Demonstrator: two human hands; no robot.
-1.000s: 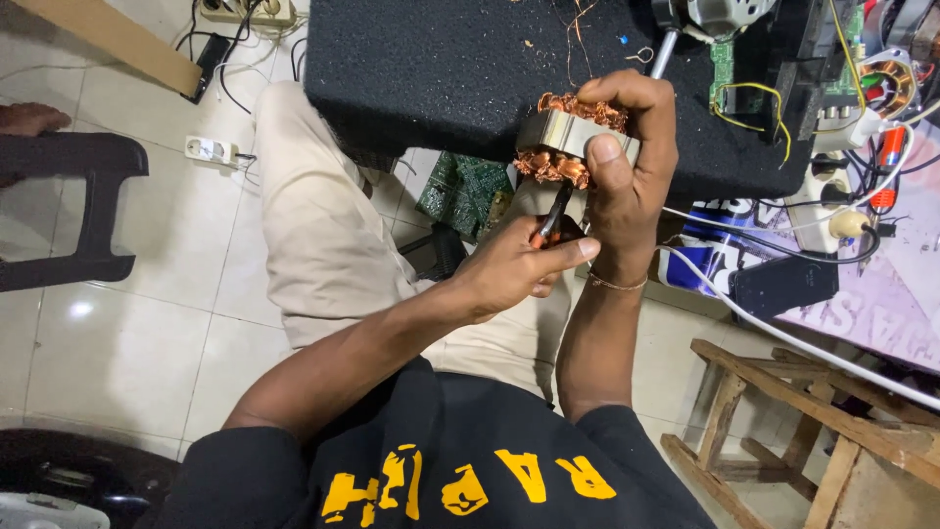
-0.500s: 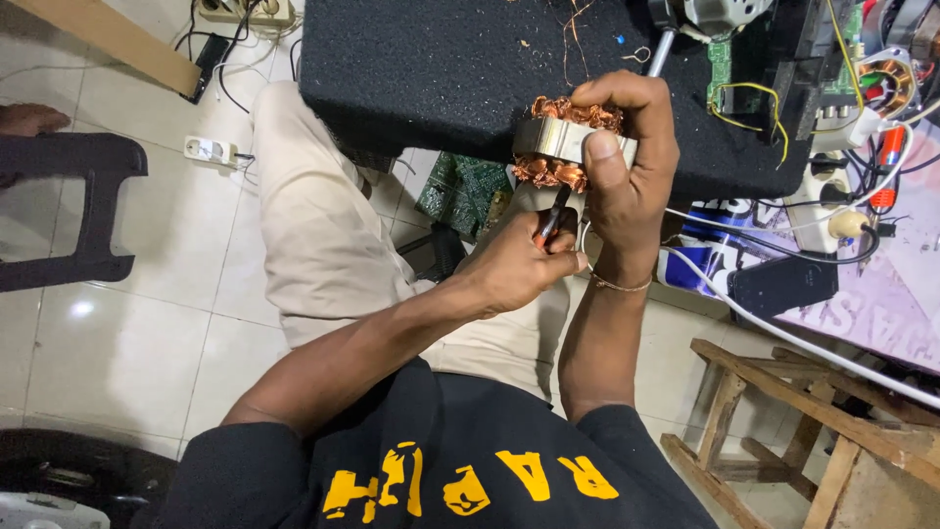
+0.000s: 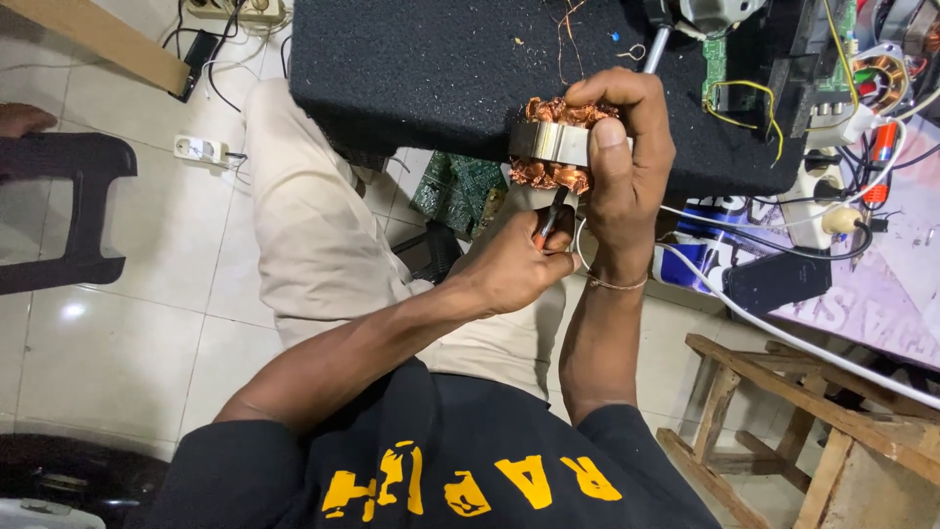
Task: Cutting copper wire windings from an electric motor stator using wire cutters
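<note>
A blue, white and pink printed banner sheet (image 3: 862, 294) is seen spread at the worktop's right edge.

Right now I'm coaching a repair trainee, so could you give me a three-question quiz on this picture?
1. True or false: the right hand grips the motor stator.
2. What does the left hand hold? A) a thin tool with a red-orange handle B) a hammer C) a tape roll
3. What colour are the stator's windings?

Key: 1 true; 2 A; 3 copper.
</note>
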